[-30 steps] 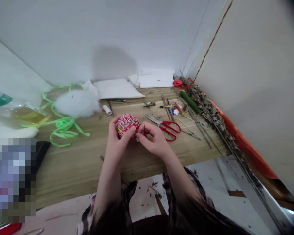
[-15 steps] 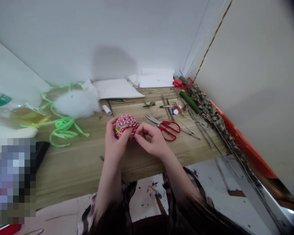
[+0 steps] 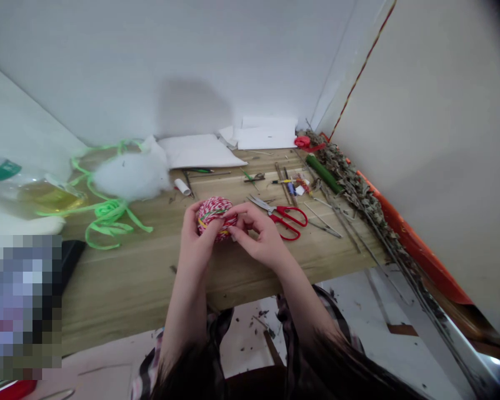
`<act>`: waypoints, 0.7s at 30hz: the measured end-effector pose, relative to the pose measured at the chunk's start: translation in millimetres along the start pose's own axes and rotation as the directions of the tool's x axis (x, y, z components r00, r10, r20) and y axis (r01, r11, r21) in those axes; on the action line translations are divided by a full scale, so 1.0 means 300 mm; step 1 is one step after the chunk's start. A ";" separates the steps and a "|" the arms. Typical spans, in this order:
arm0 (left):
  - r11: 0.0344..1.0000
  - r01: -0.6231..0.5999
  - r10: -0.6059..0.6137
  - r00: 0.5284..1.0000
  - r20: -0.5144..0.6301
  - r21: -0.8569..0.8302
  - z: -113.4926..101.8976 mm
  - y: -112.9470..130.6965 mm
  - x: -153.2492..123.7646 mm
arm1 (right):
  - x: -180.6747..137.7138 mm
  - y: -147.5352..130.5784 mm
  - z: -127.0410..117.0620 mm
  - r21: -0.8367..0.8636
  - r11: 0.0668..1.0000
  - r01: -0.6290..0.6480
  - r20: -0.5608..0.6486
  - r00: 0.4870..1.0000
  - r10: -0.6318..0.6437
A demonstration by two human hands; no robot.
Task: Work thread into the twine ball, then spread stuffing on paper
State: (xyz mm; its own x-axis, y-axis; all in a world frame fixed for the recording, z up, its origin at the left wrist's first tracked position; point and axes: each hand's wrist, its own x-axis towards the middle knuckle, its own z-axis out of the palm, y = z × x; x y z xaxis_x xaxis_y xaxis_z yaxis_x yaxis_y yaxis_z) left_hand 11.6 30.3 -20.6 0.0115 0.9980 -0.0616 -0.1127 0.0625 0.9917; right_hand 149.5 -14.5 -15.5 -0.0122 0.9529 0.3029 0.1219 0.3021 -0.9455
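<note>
Two hands meet on one red-and-white ball of twine (image 3: pixel 214 204), and the newest change is in my right grip (image 3: pixel 229 221). Half a second ago its fingertips were bunched at the ball's three o'clock edge; now the forefinger has reached over to about two o'clock on its face, while the thumb sits near four. That leaves this grip partly spread over the ball's side — whether a strand is pinched between finger and thumb, I cannot tell. My left grip (image 3: pixel 196 236) stays curled round the ball from nine o'clock, closed on it, thumb across the front. The ball has also shifted a touch towards three o'clock, and a green band (image 3: pixel 211 214) shows across its face, with a bit of yellow near my left thumb. To my judgement, the ball is now steadied from both sides, so the right fingers can work on its surface rather than beside it. It is in front of me, over the near half of the counter (image 3: pixel 137 289); I can't see whether it touches the wood. The red-handled scissors (image 3: pixel 280 211) lie unmoved at three o'clock from it, just beyond my right knuckles — the green ribbon (image 3: pixel 110 211) sits well apart at nine.
</note>
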 end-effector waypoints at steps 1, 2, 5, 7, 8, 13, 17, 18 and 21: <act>1.000 0.019 -0.019 1.000 0.011 -0.002 -0.001 0.002 -0.001 | 0.000 0.001 0.000 0.002 1.000 -0.001 -0.002 1.000 0.001; 0.999 0.037 -0.036 0.999 0.022 -0.005 -0.003 0.003 -0.001 | 0.000 0.002 0.000 0.004 1.000 -0.004 -0.003 1.000 0.004; 0.997 0.071 -0.069 0.996 0.057 -0.031 -0.009 0.006 -0.001 | 0.001 0.002 -0.001 0.012 1.000 -0.005 -0.009 1.000 0.005; 0.993 0.093 -0.087 0.993 0.084 -0.075 -0.012 0.007 0.003 | 0.001 -0.001 -0.002 0.021 1.000 0.005 -0.020 1.000 -0.005; 0.989 0.108 -0.099 0.990 0.096 -0.103 -0.012 0.007 0.004 | 0.002 -0.002 -0.002 0.027 1.000 0.008 -0.026 1.000 -0.008; 0.976 0.137 -0.130 0.990 0.052 -0.171 0.005 0.019 0.004 | 0.002 -0.003 0.005 0.054 0.998 -0.031 -0.052 0.998 0.034; 0.981 0.142 -0.143 0.990 0.000 -0.134 0.020 0.036 -0.004 | 0.002 0.005 0.011 0.080 0.996 -0.046 -0.050 0.998 0.050; 0.981 0.144 -0.147 0.989 -0.010 -0.129 0.021 0.038 -0.006 | 0.002 0.007 0.011 0.084 0.995 -0.044 -0.046 0.998 0.048; 0.984 0.134 -0.138 0.990 -0.029 -0.114 0.020 0.037 -0.005 | 0.003 0.007 0.010 0.078 0.996 -0.044 -0.028 0.999 0.046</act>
State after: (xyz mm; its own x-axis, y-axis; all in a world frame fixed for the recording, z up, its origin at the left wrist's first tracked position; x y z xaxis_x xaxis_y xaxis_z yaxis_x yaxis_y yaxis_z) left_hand 16.2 29.6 -8.7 -0.0021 0.9796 -0.2012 -0.2231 0.1957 0.9550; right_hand 146.8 -12.7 -17.7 0.0208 0.9648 0.2621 0.0449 0.2610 -0.9643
